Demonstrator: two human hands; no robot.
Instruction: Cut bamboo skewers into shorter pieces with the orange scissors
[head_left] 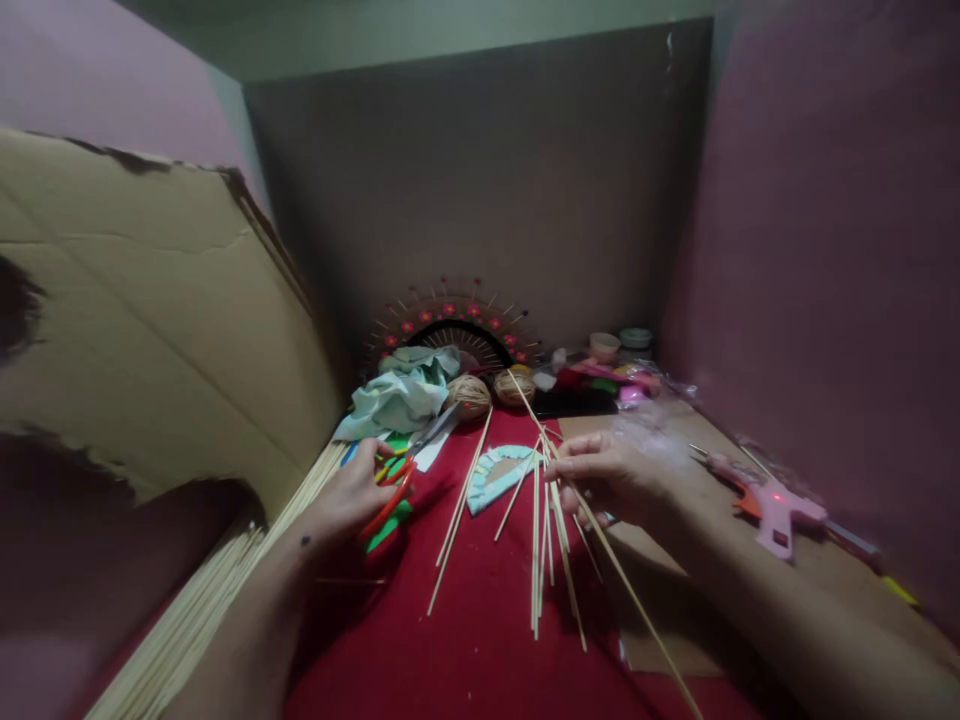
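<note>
L hand (356, 500) is gripping orange-handled scissors (407, 474); R hand (604, 465) is pinching a long stick (622, 570) by short sticks (535, 570) lying on red cloth (465, 670); prob. a stick-trimming step, next move prob. calling for lining up stick btwn blades

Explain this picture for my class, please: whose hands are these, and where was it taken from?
There is no machine: these are a person's bare hands, filmed by a camera worn on the head, looking forward and down. The left hand holds orange-handled scissors; the right hand holds a long thin stick. Loose sticks and a light-blue half-ring lie on the red surface. Farther back sit two balls of twine; at the right is a pink glue gun.
</note>
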